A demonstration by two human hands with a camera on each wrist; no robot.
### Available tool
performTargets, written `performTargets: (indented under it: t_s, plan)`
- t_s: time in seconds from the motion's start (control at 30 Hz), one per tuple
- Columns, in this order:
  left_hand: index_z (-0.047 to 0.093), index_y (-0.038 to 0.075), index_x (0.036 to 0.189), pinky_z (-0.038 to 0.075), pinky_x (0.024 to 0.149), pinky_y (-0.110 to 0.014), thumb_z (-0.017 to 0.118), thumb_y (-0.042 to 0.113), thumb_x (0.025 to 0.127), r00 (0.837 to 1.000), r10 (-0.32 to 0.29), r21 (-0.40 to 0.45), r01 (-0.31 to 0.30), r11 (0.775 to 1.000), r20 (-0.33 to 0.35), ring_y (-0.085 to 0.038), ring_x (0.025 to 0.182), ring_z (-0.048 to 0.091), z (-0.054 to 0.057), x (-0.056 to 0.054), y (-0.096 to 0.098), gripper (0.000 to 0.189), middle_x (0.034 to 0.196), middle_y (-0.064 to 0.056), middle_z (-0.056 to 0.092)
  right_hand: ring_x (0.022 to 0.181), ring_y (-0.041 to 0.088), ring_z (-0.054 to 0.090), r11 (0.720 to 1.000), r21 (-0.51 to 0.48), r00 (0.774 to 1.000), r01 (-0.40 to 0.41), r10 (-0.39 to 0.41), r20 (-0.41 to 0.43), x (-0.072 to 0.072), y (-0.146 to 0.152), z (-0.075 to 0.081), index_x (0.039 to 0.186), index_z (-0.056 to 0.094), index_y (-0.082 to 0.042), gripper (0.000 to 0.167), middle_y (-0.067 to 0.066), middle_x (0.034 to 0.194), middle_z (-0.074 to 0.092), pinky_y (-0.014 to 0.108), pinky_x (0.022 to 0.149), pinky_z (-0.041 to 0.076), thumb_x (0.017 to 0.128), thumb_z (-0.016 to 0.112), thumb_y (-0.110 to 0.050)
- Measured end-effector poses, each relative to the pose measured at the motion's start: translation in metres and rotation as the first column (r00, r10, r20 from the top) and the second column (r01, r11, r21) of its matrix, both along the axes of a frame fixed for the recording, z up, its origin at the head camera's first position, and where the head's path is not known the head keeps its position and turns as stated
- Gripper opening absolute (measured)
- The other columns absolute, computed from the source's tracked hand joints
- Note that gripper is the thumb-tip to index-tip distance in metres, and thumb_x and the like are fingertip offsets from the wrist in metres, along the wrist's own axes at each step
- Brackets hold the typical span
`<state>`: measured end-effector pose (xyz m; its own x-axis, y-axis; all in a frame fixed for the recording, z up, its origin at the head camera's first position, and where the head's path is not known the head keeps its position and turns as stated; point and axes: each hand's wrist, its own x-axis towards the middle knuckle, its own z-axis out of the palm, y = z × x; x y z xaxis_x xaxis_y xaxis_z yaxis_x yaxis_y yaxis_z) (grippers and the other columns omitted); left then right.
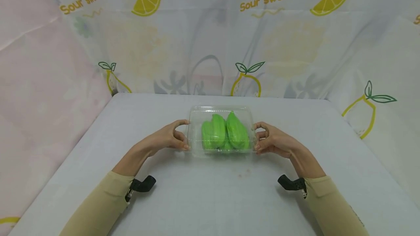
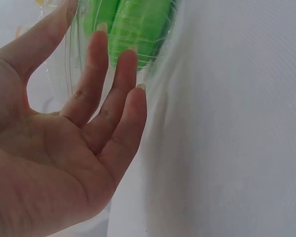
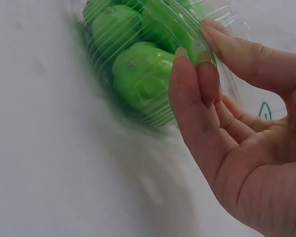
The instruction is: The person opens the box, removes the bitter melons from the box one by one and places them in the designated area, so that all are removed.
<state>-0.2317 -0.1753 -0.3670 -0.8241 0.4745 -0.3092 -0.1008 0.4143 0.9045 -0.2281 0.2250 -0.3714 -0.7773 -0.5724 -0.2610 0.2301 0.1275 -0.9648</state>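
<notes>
A clear plastic clamshell box (image 1: 195, 128) with several green, ribbed, pointed vegetables (image 1: 218, 131) inside is at the middle of the table, its lid down. My left hand (image 1: 168, 136) grips the box's left side, fingers bent and the tips at its edge. On the opposite side my right hand (image 1: 271, 139) pinches the edge between thumb and fingers. The right wrist view shows the rounded ends of the green vegetables (image 3: 143, 74) through the ridged plastic, close to the fingertips. In the left wrist view the box's rim passes behind the fingers.
White cloth covers the table (image 1: 210, 192). Behind it hangs a pale curtain (image 1: 210, 39) printed with lemons and lettering, which also runs along both sides. A black wrist mount (image 1: 144, 184) juts from the left sleeve, and another mount (image 1: 291, 183) from the right.
</notes>
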Motion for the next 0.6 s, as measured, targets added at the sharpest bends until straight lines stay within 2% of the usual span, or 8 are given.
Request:
performTargets:
  t_s: [0.33,0.6]
  plan:
    - [0.021,0.020,0.153,0.055,0.081,-0.028,0.081,0.019,0.081,1.000,0.012,-0.005,-0.012,1.000,-0.004,-0.015,0.087,0.068,-0.0017,0.0000,0.0004,0.093,0.095,-0.006,0.072,0.071,0.011,0.066,0.996,-0.077,0.999,0.033,-0.031,0.022,-0.0018,0.0011,-0.0063,0.121,0.038,-0.011,0.046,-0.003,0.081,0.058,0.035,0.076,0.061,0.087,0.062,0.009]
    - [0.019,0.025,0.155,0.056,0.081,-0.030,0.080,0.019,0.082,0.999,0.027,0.005,-0.027,1.000,0.025,-0.017,0.086,0.067,-0.0040,-0.0005,0.0003,0.095,0.096,-0.006,0.069,0.071,0.010,0.066,0.998,-0.048,0.999,0.030,-0.031,-0.016,-0.0024,0.0024,-0.0043,0.121,0.043,-0.006,0.042,-0.004,0.078,0.058,0.037,0.079,0.061,0.087,0.063,0.008]
